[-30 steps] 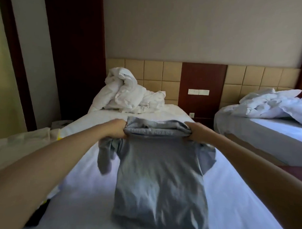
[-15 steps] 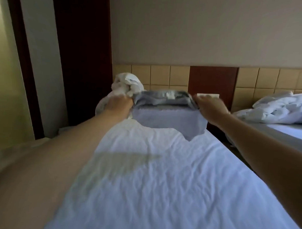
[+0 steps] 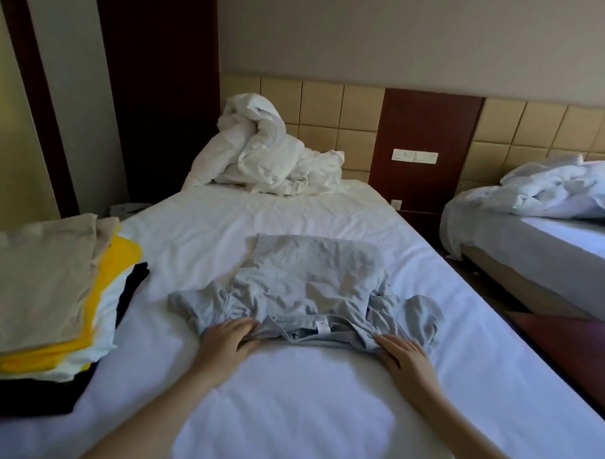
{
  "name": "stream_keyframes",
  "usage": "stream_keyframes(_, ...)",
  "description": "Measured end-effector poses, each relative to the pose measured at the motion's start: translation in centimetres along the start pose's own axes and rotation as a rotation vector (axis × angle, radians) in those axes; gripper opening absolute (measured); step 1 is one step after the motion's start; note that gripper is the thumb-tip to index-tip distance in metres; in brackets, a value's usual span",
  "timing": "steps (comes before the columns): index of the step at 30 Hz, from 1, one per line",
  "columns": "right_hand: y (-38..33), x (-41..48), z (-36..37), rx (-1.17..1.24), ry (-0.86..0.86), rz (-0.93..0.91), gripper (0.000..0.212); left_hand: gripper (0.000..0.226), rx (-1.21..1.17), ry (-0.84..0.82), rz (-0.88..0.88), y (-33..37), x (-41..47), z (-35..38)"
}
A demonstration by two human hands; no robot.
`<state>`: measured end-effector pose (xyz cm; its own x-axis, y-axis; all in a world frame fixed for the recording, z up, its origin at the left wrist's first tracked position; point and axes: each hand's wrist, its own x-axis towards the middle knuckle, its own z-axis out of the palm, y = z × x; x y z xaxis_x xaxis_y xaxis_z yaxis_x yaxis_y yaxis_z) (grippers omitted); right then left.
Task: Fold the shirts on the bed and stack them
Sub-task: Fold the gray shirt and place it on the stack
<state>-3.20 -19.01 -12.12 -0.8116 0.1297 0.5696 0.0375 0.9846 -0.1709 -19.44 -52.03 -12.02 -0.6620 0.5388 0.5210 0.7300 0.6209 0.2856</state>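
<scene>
A grey shirt [image 3: 309, 284] lies spread on the white bed [image 3: 288, 400], collar toward me with its white label showing, hem toward the headboard. Both short sleeves stick out sideways. My left hand [image 3: 230, 336] rests on the left shoulder of the shirt, fingers pinching the fabric beside the collar. My right hand [image 3: 401, 351] lies flat on the right shoulder with its fingers apart. A stack of folded shirts [image 3: 41, 295] sits at the bed's left edge: beige on top, then yellow, white and black.
A crumpled white duvet [image 3: 262, 155] is heaped at the head of the bed. A second bed [image 3: 540, 244] with rumpled bedding stands to the right across a narrow dark gap. A padded headboard and wall switches run along the back.
The grey shirt was held up by its shoulders in both hands, flung forward, and now lies flat on the bed. Both hands came down onto its shoulders.
</scene>
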Motion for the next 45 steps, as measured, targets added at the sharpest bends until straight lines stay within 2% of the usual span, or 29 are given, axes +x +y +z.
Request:
stream_keyframes(1,-0.3,-0.2,-0.1,-0.002,0.027,0.005,0.06,0.041,-0.014,0.049,0.009,0.1,-0.1,0.2)
stream_keyframes(3,-1.0,-0.7,-0.3,0.008,0.07,0.02,0.046,0.035,-0.064,0.111,-0.001,0.3,-0.8,0.2)
stream_keyframes(7,-1.8,-1.9,-1.1,0.055,0.096,0.065,0.039,0.04,-0.12,0.123,-0.044,1.0,-2.4,-0.2)
stream_keyframes(10,-2.6,-3.3,-2.0,0.006,0.039,-0.066,0.03,0.045,-0.077,0.171,0.016,1.9,-4.2,-0.8)
stream_keyframes(13,-2.8,-4.5,-3.2,-0.042,0.03,-0.136,0.037,0.04,-0.137,0.195,0.02,2.6,-6.0,-2.1)
stream_keyframes(15,-2.7,-5.7,-3.7,-0.076,0.057,-0.157,0.038,0.046,-0.164,0.209,0.037,3.1,-7.5,-3.0)
stream_keyframes(17,-2.6,-7.2,-4.5,-0.085,0.083,-0.165,0.036,0.054,-0.183,0.179,0.102,3.8,-8.9,-3.8)
stream_keyframes(20,-2.8,-9.3,-5.3,-0.076,0.106,-0.177,0.035,0.049,-0.274,0.102,0.074,4.6,-10.4,-4.6)
stream_keyframes(23,-3.9,-10.8,-6.3,0.001,-0.009,-0.149,0.032,0.036,-0.176,0.069,0.136,4.4,-11.5,-4.4)
stream_keyframes(26,-4.8,-11.2,-6.8,0.022,-0.092,-0.124,0.043,0.03,-0.151,0.047,0.149,4.7,-11.8,-4.7)
stream_keyframes(28,-5.2,-11.0,-6.8,-0.004,-0.106,-0.177,0.043,0.035,-0.144,0.064,0.153,4.9,-11.8,-4.7)
stream_keyframes(30,-5.7,-10.9,-6.6,0.031,-0.093,-0.179,0.041,0.036,-0.189,0.065,0.103,5.0,-11.8,-4.4)
stream_keyframes(32,-6.1,-11.5,-6.5,0.085,-0.055,-0.105,0.04,0.024,-0.345,0.011,-0.083,4.8,-12.1,-4.2)
stream_keyframes(33,-6.2,-11.8,-6.6,0.108,-0.031,-0.069,0.039,0.025,-0.398,-0.004,-0.153,4.9,-12.3,-4.4)
stream_keyframes(34,-6.4,-12.0,-6.8,0.113,-0.006,-0.06,0.039,0.024,-0.411,0.014,-0.141,5.1,-12.6,-4.4)
stream_keyframes(37,-6.8,-12.3,-7.5,0.045,0.04,-0.148,0.041,0.013,-0.285,0.076,0.055,5.7,-13.3,-5.1)
stream_keyframes(38,-6.8,-12.4,-7.4,0.016,0.047,-0.17,0.04,0.01,-0.242,0.045,0.096,5.8,-13.3,-5.2)
stream_keyframes(40,-7.0,-12.5,-7.5,-0.022,0.052,-0.171,0.035,0.019,-0.201,-0.02,0.091,6.6,-13.4,-5.7)
stream_keyframes(42,-7.2,-12.5,-8.0,-0.064,0.072,-0.176,0.035,0.028,-0.111,-0.008,0.107,7.3,-13.6,-6.2)
stream_keyframes(45,-7.4,-12.9,-8.8,-0.135,0.087,-0.179,0.04,0.029,0.071,-0.029,0.15,7.6,-14.0,-6.8)
